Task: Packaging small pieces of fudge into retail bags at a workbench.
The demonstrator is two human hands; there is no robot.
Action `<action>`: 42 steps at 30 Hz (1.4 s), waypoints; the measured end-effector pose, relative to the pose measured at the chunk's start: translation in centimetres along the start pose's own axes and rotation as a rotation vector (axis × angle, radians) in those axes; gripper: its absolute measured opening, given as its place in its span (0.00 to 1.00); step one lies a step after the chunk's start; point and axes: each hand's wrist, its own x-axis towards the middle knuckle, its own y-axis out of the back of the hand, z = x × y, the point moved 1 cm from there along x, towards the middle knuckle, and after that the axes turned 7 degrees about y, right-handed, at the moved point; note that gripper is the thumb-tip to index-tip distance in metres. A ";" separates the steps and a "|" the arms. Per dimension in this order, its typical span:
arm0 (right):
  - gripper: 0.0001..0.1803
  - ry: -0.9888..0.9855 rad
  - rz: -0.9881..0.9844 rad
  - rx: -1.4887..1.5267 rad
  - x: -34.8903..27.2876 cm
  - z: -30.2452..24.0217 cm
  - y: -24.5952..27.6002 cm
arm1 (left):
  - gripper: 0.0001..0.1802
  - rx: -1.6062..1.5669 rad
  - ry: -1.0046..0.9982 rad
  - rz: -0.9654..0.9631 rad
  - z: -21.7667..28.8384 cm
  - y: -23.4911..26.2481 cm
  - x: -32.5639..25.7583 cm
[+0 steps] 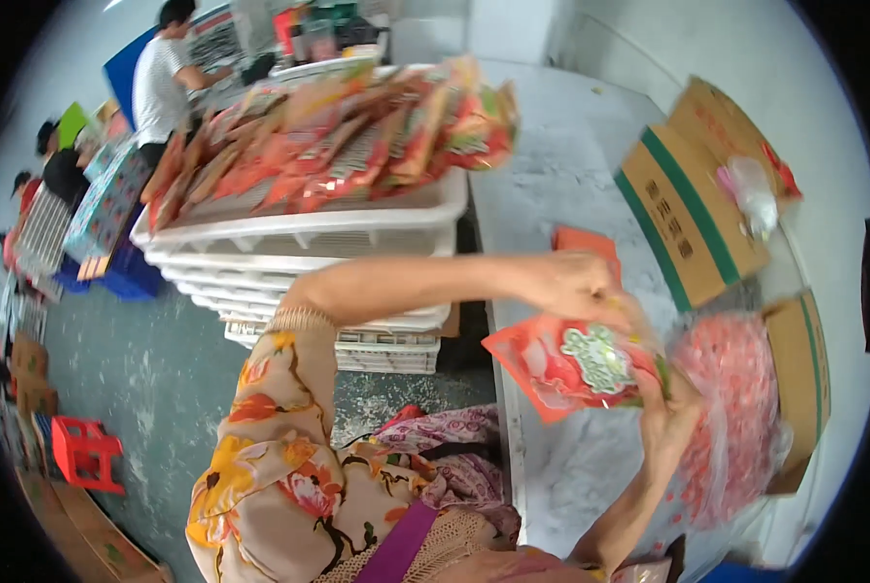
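Note:
A shiny orange-red plastic packet point(552, 364) with a pale green and white printed patch is held over the worktable, tilted. My left hand point(581, 287) reaches across from the left and closes on its upper edge; those fingertips are somewhat blurred. At the packet's lower right edge, my right hand point(670, 413) pinches it between thumb and fingers. Just behind my left hand lies another orange packet point(588, 243), partly covered by that hand. To the right of my right hand sits a large clear bag of small red pieces point(731, 398).
White stacked plastic trays point(299, 233) stand left of the table point(537, 136), the top one heaped with filled packets point(348, 136). Cardboard boxes point(693, 214) line the right side. A red stool point(85, 452) is on the floor; a person in a striped shirt point(163, 83) stands beyond.

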 end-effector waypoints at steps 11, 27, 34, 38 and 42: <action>0.16 -0.143 0.127 0.250 9.1 1.1 0.4 | 0.30 1.121 0.694 -0.336 -3.4 14.8 4.3; 0.16 -0.139 0.123 0.806 19.7 -9.6 -8.4 | 0.17 1.149 0.825 -0.231 -3.1 19.7 -4.6; 0.16 -0.158 0.141 0.842 19.5 -8.9 -9.2 | 0.12 1.138 0.666 -0.054 -2.9 20.4 -6.9; 0.18 -0.184 0.159 0.863 19.4 -8.2 -9.3 | 0.19 1.046 0.803 -0.149 -1.9 20.5 -6.5; 0.17 -0.187 0.180 0.902 19.3 -8.6 -9.1 | 0.11 0.989 0.757 -0.006 -3.7 21.5 -7.3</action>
